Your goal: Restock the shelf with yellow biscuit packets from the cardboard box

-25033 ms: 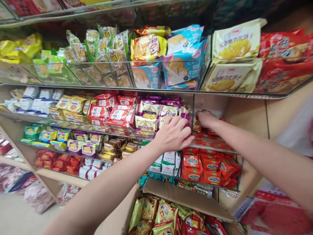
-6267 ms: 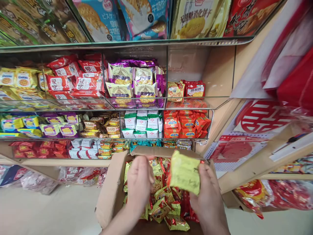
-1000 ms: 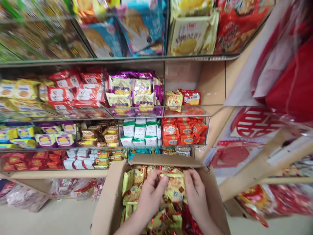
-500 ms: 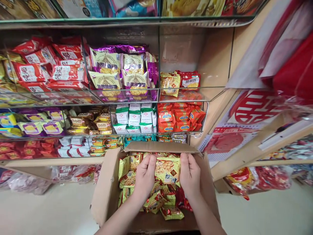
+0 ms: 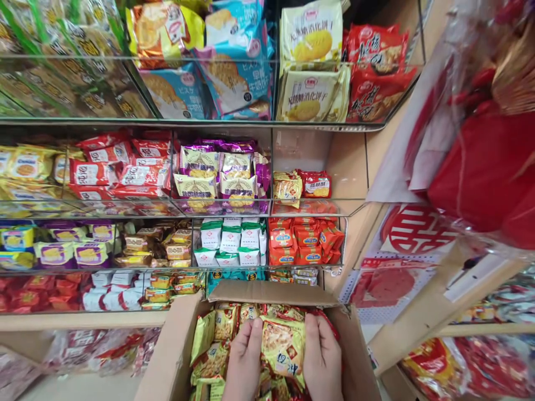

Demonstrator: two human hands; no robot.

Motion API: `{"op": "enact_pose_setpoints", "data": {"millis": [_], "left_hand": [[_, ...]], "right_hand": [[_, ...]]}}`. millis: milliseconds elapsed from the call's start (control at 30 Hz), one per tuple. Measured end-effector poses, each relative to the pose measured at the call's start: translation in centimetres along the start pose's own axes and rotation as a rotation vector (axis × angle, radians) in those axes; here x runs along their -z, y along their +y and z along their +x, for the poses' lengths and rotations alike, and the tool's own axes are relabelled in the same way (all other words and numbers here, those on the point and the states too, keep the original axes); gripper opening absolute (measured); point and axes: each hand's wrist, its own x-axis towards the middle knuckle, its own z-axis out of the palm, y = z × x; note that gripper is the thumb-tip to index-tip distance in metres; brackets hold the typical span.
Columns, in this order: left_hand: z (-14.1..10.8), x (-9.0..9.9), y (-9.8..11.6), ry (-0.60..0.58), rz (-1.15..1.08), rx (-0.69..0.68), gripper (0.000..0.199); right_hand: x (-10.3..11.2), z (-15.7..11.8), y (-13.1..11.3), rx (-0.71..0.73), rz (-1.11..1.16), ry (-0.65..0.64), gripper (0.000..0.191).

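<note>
Over an open cardboard box [image 5: 167,348], I hold a yellow cookie packet [image 5: 283,346] with a picture of cookies and dark lettering. My left hand [image 5: 244,356] is closed on its left edge, thumb on top. On the opposite edge, my right hand [image 5: 321,353] is closed too, also with the thumb uppermost. More yellow packets [image 5: 212,361] like it fill the box beneath and to the left of my hands. A bit of red wrapper [image 5: 329,322] shows behind my right hand; I cannot tell what it belongs to.
Ahead, a shelf compartment holds a few yellow packets [image 5: 287,188] beside red packets [image 5: 316,184]. Purple-and-cream biscuit packets [image 5: 238,186] fill the one to its left. Clear dividers [image 5: 271,167] separate them. Red goods in plastic [image 5: 480,167] hang at the right, near a wooden post [image 5: 393,340].
The view has tilted upward, so the shelves and box sit lower in the picture and more upper shelf shows. Both hands still grip the packet, which now looks more upright.
</note>
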Motion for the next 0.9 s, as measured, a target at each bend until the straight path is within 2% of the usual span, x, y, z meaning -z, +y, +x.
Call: {"op": "enact_pose_setpoints", "data": {"millis": [67, 133, 200, 300, 367, 433, 533, 600, 700, 767, 833, 900], "left_hand": [[0.6, 0.6, 0.0, 0.071, 0.125, -0.144, 0.038], [1.2, 1.3, 0.4, 0.108, 0.14, -0.218, 0.039], [1.6, 1.7, 0.6, 0.107, 0.019, -0.177, 0.039], [1.2, 1.5, 0.2, 0.065, -0.205, -0.034, 0.043], [0.4, 0.9, -0.6, -0.001, -0.275, 0.036, 0.053], [-0.4, 0.2, -1.2, -0.076, -0.28, 0.1, 0.053], [-1.2, -0.5, -1.1, -0.176, -0.285, 0.134, 0.036], [-1.2, -0.4, -0.2, -0.191, -0.284, 0.107, 0.03], [-0.9, 0.4, 0.7, -0.183, -0.123, -0.036, 0.03], [-0.6, 1.3, 0.4, -0.229, 0.101, -0.198, 0.032], [-0.2, 2.6, -0.6, -0.268, 0.378, -0.331, 0.03], [0.4, 4.1, -2.1, -0.229, 0.624, -0.365, 0.028]], "right_hand": [[-0.3, -0.6, 0.0, 0.046, 0.002, 0.074, 0.037], [-0.3, -0.8, 0.1, 0.044, 0.011, 0.143, 0.036], [0.1, -0.5, 0.3, 0.0, 0.019, 0.19, 0.037], [0.6, 0.3, 0.8, -0.077, 0.034, 0.23, 0.037], [0.4, 0.5, 1.1, -0.113, 0.056, 0.245, 0.038], [-0.2, 0.1, 1.2, -0.159, 0.083, 0.244, 0.038], [-1.2, -1.0, 1.3, -0.22, 0.145, 0.165, 0.038], [-1.5, -1.7, 1.4, -0.211, 0.163, 0.07, 0.036], [-0.8, -1.9, 1.2, -0.075, 0.149, -0.049, 0.031], [0.3, -1.1, -0.2, 0.096, 0.091, -0.114, 0.03], [1.5, 1.1, -3.4, 0.373, -0.043, -0.18, 0.028], [2.0, 4.9, -8.2, 0.745, -0.206, -0.216, 0.025]]}}
